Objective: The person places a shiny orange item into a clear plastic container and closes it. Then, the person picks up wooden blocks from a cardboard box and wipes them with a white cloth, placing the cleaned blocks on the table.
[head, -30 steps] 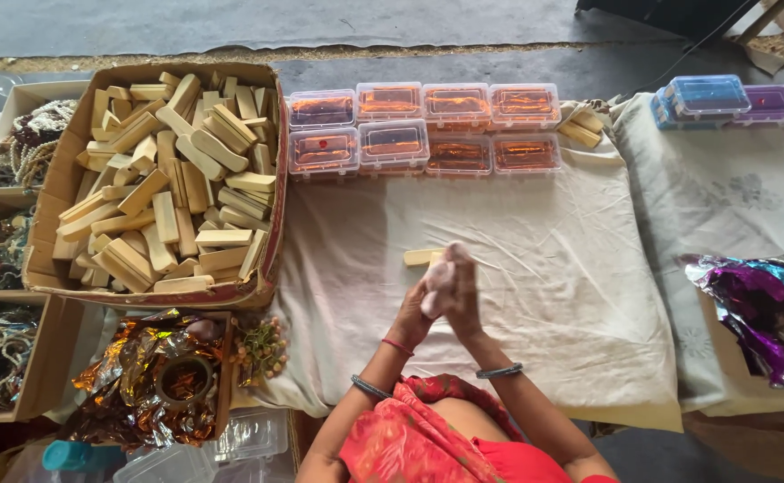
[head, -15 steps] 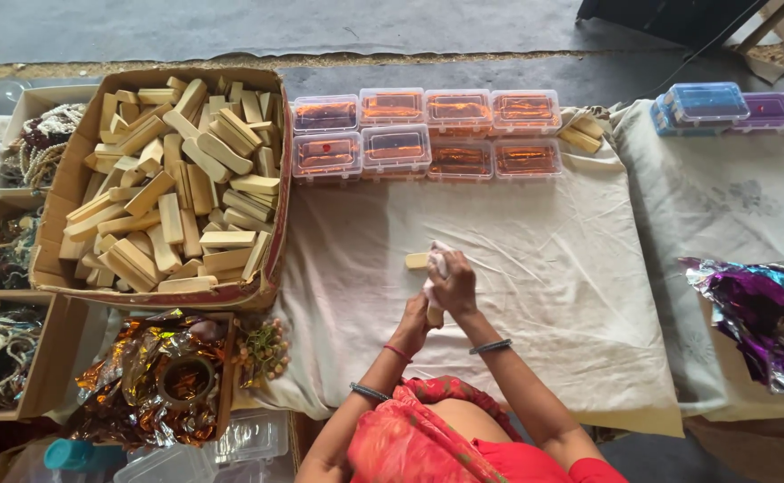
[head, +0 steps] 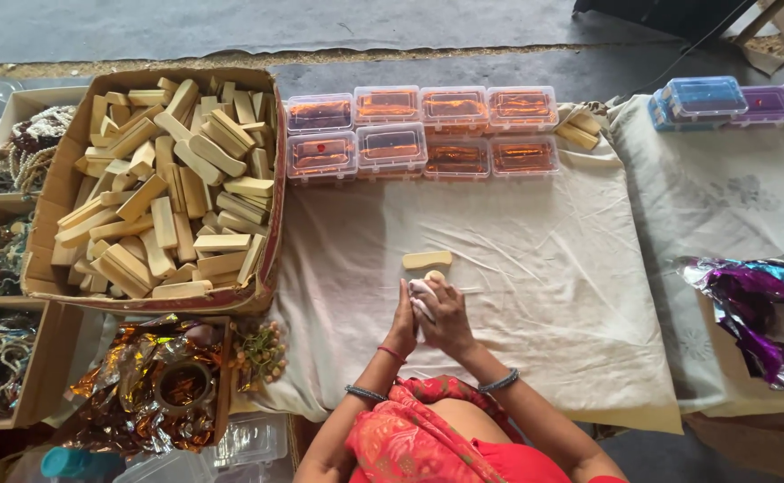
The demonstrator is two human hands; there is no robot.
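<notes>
The cardboard box of pale wooden blocks sits off the cloth's left edge, its near wall partly hidden by crinkled foil. The left hand and right hand press together over a small white piece, fingers curled around it and hiding most of it. One block lies just beyond them. Since half a second ago, the hands have drawn slightly nearer the body.

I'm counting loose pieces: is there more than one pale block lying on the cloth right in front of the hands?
No, a single pale block lies on the cream cloth just beyond the hands.
</notes>
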